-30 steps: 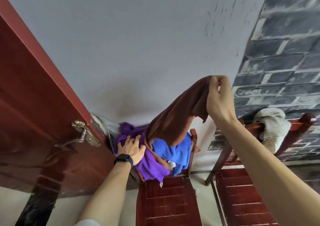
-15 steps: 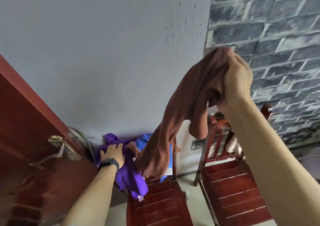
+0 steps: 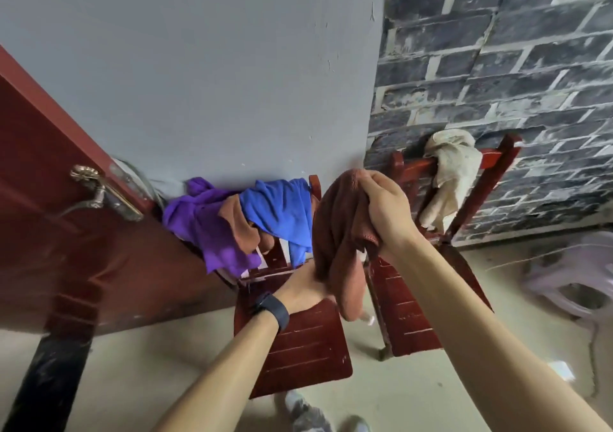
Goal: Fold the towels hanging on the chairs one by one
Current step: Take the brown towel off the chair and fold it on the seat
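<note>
A brown towel [image 3: 338, 232] hangs bunched in the air between two red wooden chairs. My right hand [image 3: 384, 209] grips its top edge. My left hand [image 3: 303, 290], with a dark watch at the wrist, reaches under the towel's lower part; its fingers are hidden behind the cloth. On the back of the left chair [image 3: 298, 342] hang a purple towel [image 3: 205, 229], another brown towel [image 3: 242, 229] and a blue towel [image 3: 282, 212]. A cream towel [image 3: 451, 169] is draped over the back rail of the right chair [image 3: 408, 319].
A dark red door [image 3: 56, 219] with a brass handle [image 3: 96, 192] stands open at the left, close to the left chair. A grey wall and a brick-pattern wall are behind the chairs. A pale plastic stool [image 3: 577, 282] sits at the right on the concrete floor.
My right hand has brought the brown towel down, clear of the left chair. My left hand left the purple towel and moved right, under the brown towel's hanging end.
</note>
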Tool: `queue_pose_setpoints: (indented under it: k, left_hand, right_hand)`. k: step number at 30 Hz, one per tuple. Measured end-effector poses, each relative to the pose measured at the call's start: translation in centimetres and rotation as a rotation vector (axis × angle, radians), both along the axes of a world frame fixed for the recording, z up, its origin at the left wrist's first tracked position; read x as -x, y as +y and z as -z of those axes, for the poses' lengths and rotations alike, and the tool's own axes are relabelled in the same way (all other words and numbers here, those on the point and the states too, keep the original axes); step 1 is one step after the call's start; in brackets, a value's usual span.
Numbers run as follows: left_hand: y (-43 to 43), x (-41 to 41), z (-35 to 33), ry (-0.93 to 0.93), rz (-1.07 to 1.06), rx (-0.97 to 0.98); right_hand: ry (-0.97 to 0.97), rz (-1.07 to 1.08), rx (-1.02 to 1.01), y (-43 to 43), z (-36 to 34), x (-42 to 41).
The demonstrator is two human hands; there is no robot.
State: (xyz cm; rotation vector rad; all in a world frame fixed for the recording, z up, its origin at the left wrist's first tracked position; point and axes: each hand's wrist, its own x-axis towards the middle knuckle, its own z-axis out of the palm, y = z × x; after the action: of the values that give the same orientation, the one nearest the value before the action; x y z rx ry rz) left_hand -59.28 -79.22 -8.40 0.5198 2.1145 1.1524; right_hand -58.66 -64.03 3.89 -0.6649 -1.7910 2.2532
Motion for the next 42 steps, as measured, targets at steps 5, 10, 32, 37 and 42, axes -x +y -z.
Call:
queue_pose_setpoints:
  k: [5,10,32,37,42]
  left_hand:
    - [-0.5,-3.4,2.6,-0.185,-0.324,-0.156]
    - [0.0,-4.3,1.0,-0.509,-0.616,-0.421]
    - [-3.4,-5.9,4.0,0.057,-0.332,0.547]
    - [-6.0,-5.2,3.9,0.264,-0.384,0.696]
    - [-9.8,-3.3,3.0,0.324,-0.435,0.707]
  right_hand:
    - [-0.137,0.206,-0.137,5.4,4.7,-0.5]
    - [-0.459,0.076,-0.304,7.7,12.6,-7.3]
    - [-0.216,-0.206,-0.282,1.5,14.1,-14.6]
    - [-0.214,-0.093,-0.331,3.9,13.0,-13.7]
    - [-0.252,-0.043,-0.347,6.8,12.7,-13.2]
